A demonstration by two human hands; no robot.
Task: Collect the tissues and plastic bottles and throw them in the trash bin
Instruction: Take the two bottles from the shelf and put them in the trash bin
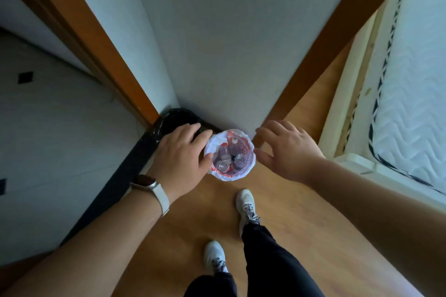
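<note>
Through the head camera I look straight down on the trash bin (226,177), which stands on the wooden floor (289,236) against the wall (217,55), its white liner folded over the rim. Several plastic bottles (225,153) lie inside, caps showing; I cannot make out any tissues. The left hand (179,152) hovers at the bin's left edge and the right hand (287,149) at its right — both empty, fingers loosely spread. I judge the bottles light, thin-walled and slick — best taken round the middle or by the neck. The liner looks flimsy.
</note>
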